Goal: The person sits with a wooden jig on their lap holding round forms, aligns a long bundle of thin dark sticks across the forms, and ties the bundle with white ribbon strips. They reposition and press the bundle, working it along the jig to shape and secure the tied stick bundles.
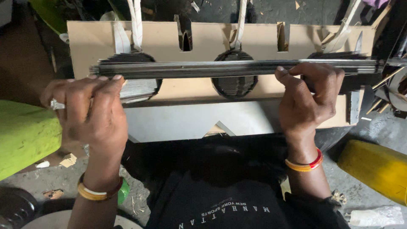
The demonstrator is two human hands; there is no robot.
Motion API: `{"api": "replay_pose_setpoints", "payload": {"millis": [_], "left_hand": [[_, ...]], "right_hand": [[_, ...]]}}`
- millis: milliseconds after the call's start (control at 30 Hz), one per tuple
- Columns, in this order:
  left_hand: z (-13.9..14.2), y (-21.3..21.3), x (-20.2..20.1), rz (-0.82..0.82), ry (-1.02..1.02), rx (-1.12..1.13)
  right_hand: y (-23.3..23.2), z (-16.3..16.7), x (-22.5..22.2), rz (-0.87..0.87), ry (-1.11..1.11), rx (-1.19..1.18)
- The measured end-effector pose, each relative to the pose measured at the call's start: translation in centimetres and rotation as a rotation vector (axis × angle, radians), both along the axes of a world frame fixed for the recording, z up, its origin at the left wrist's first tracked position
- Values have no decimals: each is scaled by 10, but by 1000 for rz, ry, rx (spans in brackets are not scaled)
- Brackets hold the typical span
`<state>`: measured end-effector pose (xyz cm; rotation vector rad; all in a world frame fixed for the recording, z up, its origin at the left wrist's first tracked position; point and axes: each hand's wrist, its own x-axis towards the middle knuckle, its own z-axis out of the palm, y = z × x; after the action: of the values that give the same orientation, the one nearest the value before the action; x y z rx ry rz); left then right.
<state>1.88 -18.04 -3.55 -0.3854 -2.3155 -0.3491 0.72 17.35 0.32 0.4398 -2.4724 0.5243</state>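
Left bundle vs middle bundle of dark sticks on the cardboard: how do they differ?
The left bundle is half hidden behind the left hand, and its lower sticks look pale grey; the middle bundle is clear of both hands and dark throughout. Two white straps rise from the left bundle, one from the middle bundle. Both sit in round cutouts of the cardboard sheet, crossed by the long stick bundle held in both hands.

Dark stacks (234,78) (three, cardboard-backed) block behind the rod bundle (233,68); below lies open.

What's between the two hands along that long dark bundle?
Only the bundle of thin dark strips spans from the left hand to the right hand; head view, nothing else grips it.
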Motion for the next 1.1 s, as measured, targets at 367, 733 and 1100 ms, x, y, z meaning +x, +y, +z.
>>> {"api": "replay_pose_setpoints", "payload": {"millis": [367, 733, 1100], "left_hand": [[7, 15, 0, -26, -53, -1], [3, 13, -8, -28, 108, -275], [27, 47, 10, 153, 22, -292]], "right_hand": [[11, -6, 5, -22, -39, 22], [21, -13, -2, 96, 88, 100], [25, 7, 21, 93, 30, 348]]}}
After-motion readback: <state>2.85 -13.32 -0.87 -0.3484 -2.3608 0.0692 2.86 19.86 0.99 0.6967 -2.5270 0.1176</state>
